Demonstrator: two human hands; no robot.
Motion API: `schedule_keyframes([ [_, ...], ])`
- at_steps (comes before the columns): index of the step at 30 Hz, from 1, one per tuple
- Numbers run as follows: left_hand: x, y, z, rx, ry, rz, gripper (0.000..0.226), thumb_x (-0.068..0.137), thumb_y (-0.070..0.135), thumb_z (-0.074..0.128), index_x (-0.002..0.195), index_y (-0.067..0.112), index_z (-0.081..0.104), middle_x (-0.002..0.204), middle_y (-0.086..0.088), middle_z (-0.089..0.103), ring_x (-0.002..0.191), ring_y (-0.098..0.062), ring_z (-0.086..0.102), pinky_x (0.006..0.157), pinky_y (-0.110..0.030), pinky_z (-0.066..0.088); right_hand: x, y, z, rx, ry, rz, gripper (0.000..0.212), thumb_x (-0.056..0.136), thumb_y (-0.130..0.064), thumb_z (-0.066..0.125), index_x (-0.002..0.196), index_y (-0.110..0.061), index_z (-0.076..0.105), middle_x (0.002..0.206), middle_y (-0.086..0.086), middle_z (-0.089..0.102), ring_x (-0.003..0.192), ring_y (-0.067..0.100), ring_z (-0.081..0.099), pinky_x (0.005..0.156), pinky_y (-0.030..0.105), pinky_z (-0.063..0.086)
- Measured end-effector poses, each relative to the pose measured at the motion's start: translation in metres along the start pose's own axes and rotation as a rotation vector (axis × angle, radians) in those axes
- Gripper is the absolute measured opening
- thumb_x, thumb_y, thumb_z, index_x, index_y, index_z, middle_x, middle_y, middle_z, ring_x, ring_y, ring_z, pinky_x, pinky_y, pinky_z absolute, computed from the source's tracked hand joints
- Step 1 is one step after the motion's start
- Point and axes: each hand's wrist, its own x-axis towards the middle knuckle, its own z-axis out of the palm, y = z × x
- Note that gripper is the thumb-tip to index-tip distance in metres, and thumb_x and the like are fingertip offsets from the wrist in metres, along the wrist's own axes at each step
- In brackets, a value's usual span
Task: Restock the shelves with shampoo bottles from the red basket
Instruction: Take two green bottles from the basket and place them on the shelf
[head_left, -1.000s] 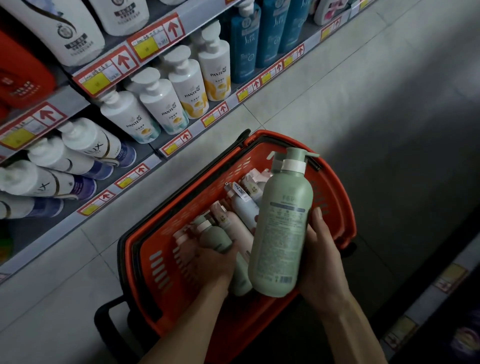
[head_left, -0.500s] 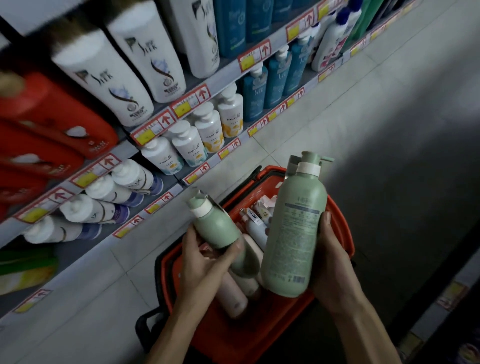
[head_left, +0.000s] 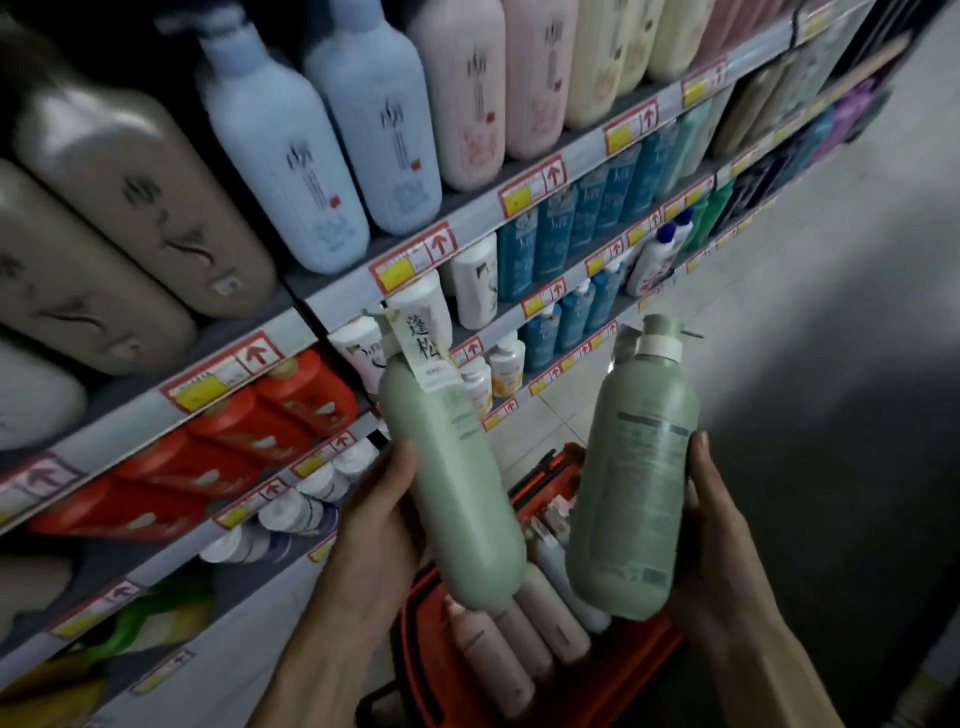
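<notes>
My left hand (head_left: 379, 519) grips a pale green pump bottle (head_left: 452, 483) with a white paper tag on its neck, held upright above the red basket (head_left: 550, 483). My right hand (head_left: 717, 545) holds a second green pump bottle (head_left: 634, 483) with its printed back label toward me. Both bottles are raised in front of the shelves (head_left: 467, 218). Several pinkish and white bottles (head_left: 519, 639) lie in the basket below, largely hidden by my hands and the green bottles.
The shelving on the left carries large blue, pink and beige bottles (head_left: 332, 156) on top, red bottles (head_left: 249, 431) and teal bottles (head_left: 566, 234) lower down, with red and yellow price tags (head_left: 410, 260) along the edges. Tiled floor (head_left: 779, 312) runs along the aisle to the right.
Both hands have lifted their green bottles higher, away from the basket. My view has tilted up toward the upper shelves, and the basket now sits lower in the frame.
</notes>
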Motion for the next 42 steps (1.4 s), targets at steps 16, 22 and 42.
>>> schedule_keyframes([
  [16,-0.079,0.107,0.034,0.067,0.126,0.002,0.054,0.061,0.049,0.071,0.104,0.017,0.079,0.103,-0.017,0.077,0.091,-0.035,0.074,0.090,-0.048,0.054,-0.021,-0.034,0.082,0.133,-0.423,0.036,0.068,0.108,-0.041,0.015,0.148,0.012,0.030,0.152,0.034,0.032,0.146,0.044,0.026,0.121,0.054,0.013],
  [22,-0.098,0.132,0.029,0.039,0.130,0.091,0.049,0.069,0.049,0.068,0.103,0.016,0.079,0.098,-0.019,0.076,0.077,-0.033,0.075,0.070,-0.040,0.058,-0.046,-0.028,0.127,-0.079,-0.368,0.058,0.077,0.027,-0.049,0.099,0.092,-0.011,0.081,0.093,0.014,0.075,0.077,0.025,0.073,0.081,0.045,0.057],
  [42,-0.200,0.267,0.021,-0.002,0.398,0.462,0.026,0.066,0.031,0.069,0.089,0.023,0.077,0.086,-0.010,0.079,0.072,-0.024,0.077,0.059,-0.034,0.057,-0.107,-0.041,0.301,-0.675,-0.658,-0.342,0.036,0.076,-0.019,0.075,0.112,-0.025,0.072,0.112,0.002,0.075,0.104,0.019,0.071,0.077,0.023,0.058],
])
